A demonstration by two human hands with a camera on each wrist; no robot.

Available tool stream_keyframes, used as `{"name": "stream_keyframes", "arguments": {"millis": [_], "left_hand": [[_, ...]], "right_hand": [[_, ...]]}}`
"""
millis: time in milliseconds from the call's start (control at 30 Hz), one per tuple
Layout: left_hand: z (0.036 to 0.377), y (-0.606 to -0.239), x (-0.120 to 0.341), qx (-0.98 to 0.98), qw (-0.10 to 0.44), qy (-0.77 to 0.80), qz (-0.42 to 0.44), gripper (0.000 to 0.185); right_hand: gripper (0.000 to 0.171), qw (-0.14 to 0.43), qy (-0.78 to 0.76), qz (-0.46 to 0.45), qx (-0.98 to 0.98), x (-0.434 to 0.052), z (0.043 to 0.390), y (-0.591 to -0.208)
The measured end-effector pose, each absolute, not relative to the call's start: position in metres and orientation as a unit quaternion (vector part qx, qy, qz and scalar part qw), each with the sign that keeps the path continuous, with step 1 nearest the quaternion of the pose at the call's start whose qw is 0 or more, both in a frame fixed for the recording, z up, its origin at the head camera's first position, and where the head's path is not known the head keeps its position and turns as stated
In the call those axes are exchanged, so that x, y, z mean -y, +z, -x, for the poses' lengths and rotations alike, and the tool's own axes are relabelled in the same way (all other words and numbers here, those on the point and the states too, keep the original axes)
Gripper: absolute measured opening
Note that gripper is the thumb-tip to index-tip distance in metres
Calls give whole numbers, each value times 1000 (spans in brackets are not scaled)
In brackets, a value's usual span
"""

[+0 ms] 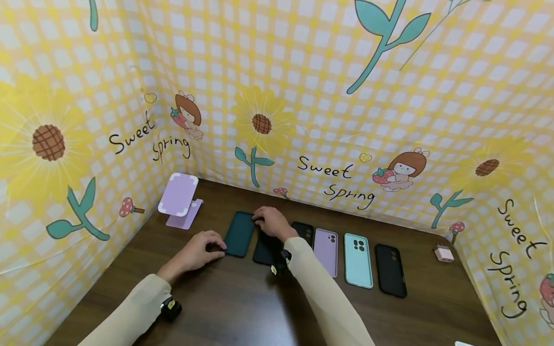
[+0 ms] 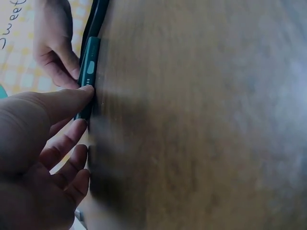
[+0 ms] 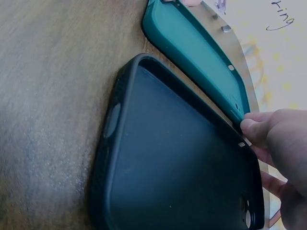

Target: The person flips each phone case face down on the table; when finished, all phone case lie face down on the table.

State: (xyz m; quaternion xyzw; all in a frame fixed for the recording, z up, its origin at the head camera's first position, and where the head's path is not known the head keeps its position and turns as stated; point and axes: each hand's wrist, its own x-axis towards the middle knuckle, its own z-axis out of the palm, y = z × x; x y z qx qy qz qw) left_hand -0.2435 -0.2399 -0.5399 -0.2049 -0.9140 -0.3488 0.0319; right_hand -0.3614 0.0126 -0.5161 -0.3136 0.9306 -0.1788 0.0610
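A teal phone case (image 1: 239, 234) lies open side up on the dark wooden table. My left hand (image 1: 195, 250) holds its near left corner between thumb and index finger; the other fingers are bent and free in the left wrist view. At the case's far right corner, my right hand (image 1: 273, 222) pinches the edge with thumb and forefinger, as the right wrist view shows (image 3: 290, 143). Close beside it on the right lies a dark navy phone case (image 3: 172, 143), partly hidden under my right hand and wrist in the head view.
To the right a black case (image 1: 308, 229), a lilac case (image 1: 326, 254), a mint case (image 1: 358, 262) and another black case (image 1: 391, 271) form a row. A purple stand (image 1: 178, 194) is at the back left, a charger plug (image 1: 443, 253) at the far right. Patterned cloth walls (image 1: 277, 158) enclose the table.
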Motion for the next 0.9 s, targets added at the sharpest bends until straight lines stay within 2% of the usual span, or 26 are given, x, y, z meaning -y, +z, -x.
{"name": "stream_keyframes", "arguments": {"millis": [400,600,900], "left_hand": [[244,-540,238,928,43,-304,214,5],[240,-541,236,933,60,-293,200,11],[237,-543,238,935,82,-277,207,4]], "right_hand": [[24,31,-202,322,-924,-13,365,-521],[28,52,-249,314,-915,-18,366,-521],[29,51,-332,297,-894,-24,368,-522]]}}
